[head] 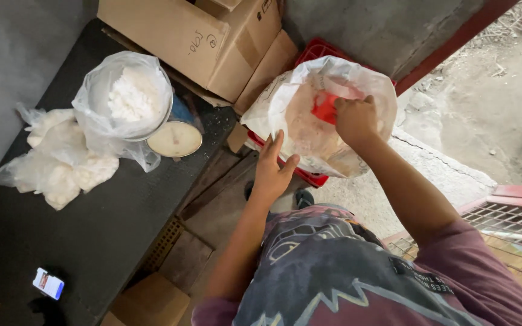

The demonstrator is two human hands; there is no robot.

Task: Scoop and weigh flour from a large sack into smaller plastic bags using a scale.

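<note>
While the left hand (273, 166) lies spread on the sack (309, 130), the right grip (353, 118) pinches a red scoop (323, 108).

We see a large white sack (309, 121) standing open-mouthed on a red crate (309, 176), its thin plastic rim rolled outward and crumpled. Inside lies pale, pinkish-white powder. A small red scoop (324, 108) sits tilted within the sack's opening, partly hidden, just above the powder's surface.
</note>
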